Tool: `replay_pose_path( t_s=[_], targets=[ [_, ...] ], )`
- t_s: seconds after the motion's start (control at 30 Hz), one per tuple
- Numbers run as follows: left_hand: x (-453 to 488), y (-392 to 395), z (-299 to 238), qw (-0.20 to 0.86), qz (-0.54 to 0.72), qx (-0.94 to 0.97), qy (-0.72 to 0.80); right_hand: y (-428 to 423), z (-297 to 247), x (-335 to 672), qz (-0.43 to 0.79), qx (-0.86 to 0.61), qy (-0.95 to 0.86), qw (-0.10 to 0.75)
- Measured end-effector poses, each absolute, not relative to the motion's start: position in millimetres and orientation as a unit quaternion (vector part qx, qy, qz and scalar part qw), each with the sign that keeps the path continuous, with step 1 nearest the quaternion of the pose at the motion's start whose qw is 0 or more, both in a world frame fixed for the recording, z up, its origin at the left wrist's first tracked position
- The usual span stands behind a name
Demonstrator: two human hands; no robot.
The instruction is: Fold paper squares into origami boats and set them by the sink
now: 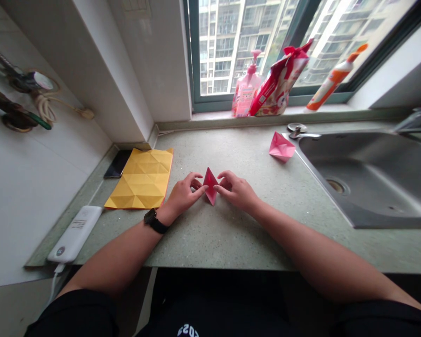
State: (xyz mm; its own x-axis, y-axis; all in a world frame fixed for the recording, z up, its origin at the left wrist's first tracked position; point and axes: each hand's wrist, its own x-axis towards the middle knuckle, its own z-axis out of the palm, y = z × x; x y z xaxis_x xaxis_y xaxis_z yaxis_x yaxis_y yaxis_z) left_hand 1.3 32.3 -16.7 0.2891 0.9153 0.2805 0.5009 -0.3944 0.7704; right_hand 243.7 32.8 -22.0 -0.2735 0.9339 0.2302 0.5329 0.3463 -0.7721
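From my remote seat I've got the left hand (185, 193) and the right hand (236, 191), apart, flanking the red folded paper (211, 186) at the middle of the counter (228, 243). Each thumb touches it; I can't tell whether the fingers clamp it.

Print check! The black shirt (214, 299) shows white digits (188, 331), upside down to me: 202, then one I can't settle. The white power bank (76, 234) carries dark lettering, too small for me. Up on the sill (210, 117), the pink pump bottle (245, 93), the red-and-white bag (282, 89) and the orange-and-white bottle (331, 86) all have labels I can't make out. Pink folded paper (281, 148) rests just beside the sink (365, 178); creased yellow paper (140, 182) lies left.
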Motion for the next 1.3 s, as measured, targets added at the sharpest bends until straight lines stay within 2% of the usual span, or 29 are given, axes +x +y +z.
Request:
replay_pose_path(
  t_s=[0.47,0.9,1.1,1.3],
  targets=[
    [-1,32,-15,0.267,0.343,0.774,0.461,40,-26,251,0.217,-0.463,-0.777,0.369],
    [-2,31,-16,0.266,0.309,0.817,0.408,39,-27,259,0.24,-0.394,-0.813,0.356],
    [-3,30,-18,0.211,0.327,0.831,0.397,41,-27,264,0.22,-0.381,-0.828,0.346],
    [-7,28,-15,0.179,0.289,0.859,0.384,42,-30,270,0.216,-0.367,-0.849,0.313]
  ],
)
